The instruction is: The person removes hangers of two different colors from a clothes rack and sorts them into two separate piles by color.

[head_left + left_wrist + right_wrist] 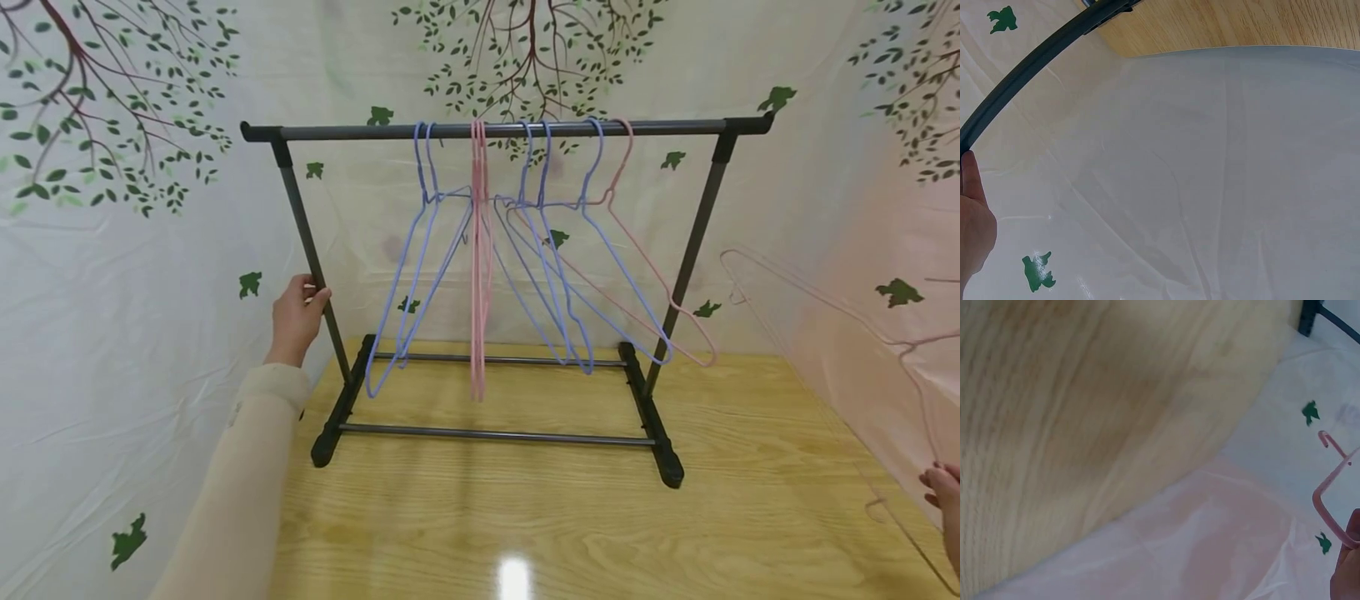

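A black metal clothes rack (498, 131) stands upright on the wood-grain surface. My left hand (297, 312) grips its left post about halfway up, thumb at the front; in the left wrist view that hand (975, 219) shows only in part. Several blue hangers (437, 250) and pink hangers (478, 267) hang along the top bar, some bunched edge-on near the middle. At the far right, my right hand (943, 500), cut off by the frame, holds a pink hanger (832, 304) away from the rack. The right wrist view shows the hand (1346, 569) at this hanger's end (1330, 519).
Two low crossbars (498, 435) join the rack's black feet (663, 446). Pale sheeting (135, 333) printed with leaves and branches covers the back and sides. The wood-grain surface (420, 517) extends in front of the rack.
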Motion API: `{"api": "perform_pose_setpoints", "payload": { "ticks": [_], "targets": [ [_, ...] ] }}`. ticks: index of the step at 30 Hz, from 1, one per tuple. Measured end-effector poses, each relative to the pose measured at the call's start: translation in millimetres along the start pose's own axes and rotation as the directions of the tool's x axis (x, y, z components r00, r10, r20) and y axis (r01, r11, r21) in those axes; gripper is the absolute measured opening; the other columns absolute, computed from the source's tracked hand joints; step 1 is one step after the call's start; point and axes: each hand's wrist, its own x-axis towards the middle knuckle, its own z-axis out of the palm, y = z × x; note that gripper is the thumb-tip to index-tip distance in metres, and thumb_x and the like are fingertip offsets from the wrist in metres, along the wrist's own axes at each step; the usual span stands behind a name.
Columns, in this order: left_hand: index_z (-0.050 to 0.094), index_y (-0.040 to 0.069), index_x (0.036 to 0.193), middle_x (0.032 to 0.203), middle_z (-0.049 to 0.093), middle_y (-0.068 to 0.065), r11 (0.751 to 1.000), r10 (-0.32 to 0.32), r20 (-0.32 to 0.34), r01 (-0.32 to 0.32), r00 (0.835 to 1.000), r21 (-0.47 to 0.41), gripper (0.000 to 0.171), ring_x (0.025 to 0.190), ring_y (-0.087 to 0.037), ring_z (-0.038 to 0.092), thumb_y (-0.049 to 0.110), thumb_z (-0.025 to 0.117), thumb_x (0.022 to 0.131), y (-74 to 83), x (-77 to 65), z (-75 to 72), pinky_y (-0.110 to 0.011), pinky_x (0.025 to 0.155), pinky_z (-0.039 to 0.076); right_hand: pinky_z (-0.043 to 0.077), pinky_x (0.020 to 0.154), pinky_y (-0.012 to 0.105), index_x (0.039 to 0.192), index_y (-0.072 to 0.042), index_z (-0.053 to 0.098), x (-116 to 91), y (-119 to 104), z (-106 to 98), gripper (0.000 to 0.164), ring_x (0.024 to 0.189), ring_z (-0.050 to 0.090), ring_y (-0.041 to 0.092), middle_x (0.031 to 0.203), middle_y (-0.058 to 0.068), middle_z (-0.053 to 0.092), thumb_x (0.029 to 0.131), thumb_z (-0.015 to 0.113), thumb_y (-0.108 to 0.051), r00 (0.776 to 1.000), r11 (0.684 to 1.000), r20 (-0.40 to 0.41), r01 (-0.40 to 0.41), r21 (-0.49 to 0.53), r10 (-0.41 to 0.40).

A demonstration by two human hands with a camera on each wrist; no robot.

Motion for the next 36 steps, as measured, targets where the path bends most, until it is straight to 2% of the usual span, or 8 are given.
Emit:
{"api": "perform_pose_setpoints", "payload": {
  "ticks": [3, 7, 10, 12, 16, 19, 31, 36],
  "targets": [
    [0.045, -0.001, 0.137, 0.132, 0.057, -0.026, 1.0, 0.011, -0.004, -0.011, 1.0, -0.001, 0.043, 0.12, -0.041, 0.058, 0.027, 0.05, 0.105, -0.8, -0.1, -0.3, -0.051, 0.098, 0.047, 0.047, 0.069, 0.004, 0.11, -0.007, 0.071, -40, -54, 25, 0.027, 0.082, 0.064, -0.008, 0.091, -0.018, 0.07, 0.097, 0.053, 0.008, 0.987, 0.982, -0.043, 0.158, 0.101, -0.154],
    [0.046, -0.002, 0.135, 0.131, 0.058, -0.027, 1.0, 0.022, -0.012, -0.022, 1.0, -0.007, 0.041, 0.118, -0.041, 0.059, 0.025, 0.051, 0.105, -1.6, 0.4, -0.4, -0.051, 0.098, 0.047, 0.048, 0.065, 0.005, 0.103, -0.011, 0.075, -73, -121, 51, 0.031, 0.076, 0.065, -0.008, 0.084, -0.018, 0.071, 0.094, 0.056, 0.011, 0.995, 0.985, -0.013, 0.095, 0.146, -0.095],
    [0.047, -0.002, 0.135, 0.13, 0.059, -0.027, 1.0, 0.024, -0.017, -0.024, 1.0, -0.011, 0.04, 0.118, -0.041, 0.059, 0.024, 0.051, 0.105, -2.4, 1.0, -0.5, -0.051, 0.098, 0.047, 0.045, 0.059, 0.004, 0.096, -0.029, 0.07, -84, -150, 64, 0.032, 0.068, 0.059, -0.015, 0.076, -0.031, 0.063, 0.098, 0.057, 0.0, 0.999, 0.995, 0.032, -0.029, -0.091, 0.032],
    [0.047, -0.002, 0.134, 0.13, 0.059, -0.026, 1.0, 0.023, -0.02, -0.023, 1.0, -0.01, 0.039, 0.118, -0.041, 0.059, 0.024, 0.051, 0.105, -2.7, 1.3, -0.5, -0.05, 0.098, 0.047, 0.044, 0.055, 0.006, 0.107, -0.021, 0.072, -87, -159, 68, 0.017, 0.064, 0.055, -0.016, 0.074, -0.038, 0.055, 0.101, 0.058, -0.013, 0.987, 0.962, 0.072, -0.118, -0.247, 0.14],
    [0.047, -0.002, 0.134, 0.13, 0.059, -0.027, 1.0, 0.025, -0.019, -0.025, 0.999, -0.011, 0.039, 0.118, -0.041, 0.059, 0.023, 0.051, 0.105, -1.8, 1.0, -0.4, -0.051, 0.098, 0.047, 0.047, 0.052, 0.01, 0.128, 0.011, 0.058, -88, -160, 71, 0.051, 0.059, 0.053, -0.016, 0.073, -0.041, 0.049, 0.102, 0.056, -0.032, 0.962, 0.881, 0.161, -0.124, -0.456, 0.218],
    [0.047, -0.002, 0.134, 0.129, 0.059, -0.027, 1.0, 0.024, -0.019, -0.024, 1.0, -0.012, 0.038, 0.117, -0.041, 0.059, 0.023, 0.052, 0.105, -1.1, 0.5, -0.4, -0.051, 0.098, 0.047, 0.051, 0.053, 0.016, 0.125, 0.018, 0.055, -86, -153, 74, 0.057, 0.059, 0.056, -0.014, 0.071, -0.033, 0.058, 0.102, 0.055, -0.033, 0.951, 0.869, 0.215, -0.093, -0.486, 0.222],
    [0.047, -0.002, 0.134, 0.129, 0.06, -0.026, 1.0, 0.008, -0.021, -0.009, 1.0, -0.003, 0.039, 0.116, -0.041, 0.06, 0.023, 0.052, 0.105, -0.9, 0.3, -1.0, -0.051, 0.098, 0.046, 0.052, 0.049, 0.024, 0.121, 0.02, 0.057, -73, -127, 72, 0.055, 0.053, 0.061, 0.001, 0.083, 0.018, 0.073, 0.105, 0.048, -0.032, 0.925, 0.786, 0.254, -0.072, -0.614, 0.284],
    [0.048, -0.001, 0.133, 0.128, 0.06, -0.026, 1.0, 0.011, -0.034, -0.011, 0.999, 0.0, 0.038, 0.114, -0.041, 0.061, 0.023, 0.053, 0.104, -0.2, -0.5, -0.8, -0.051, 0.096, 0.048, 0.048, 0.08, 0.055, 0.121, 0.016, 0.056, -63, -117, 66, 0.054, 0.079, 0.067, 0.038, 0.103, 0.03, 0.068, 0.105, 0.045, -0.035, 0.897, 0.694, 0.301, -0.01, -0.72, 0.325]
  ]
}}
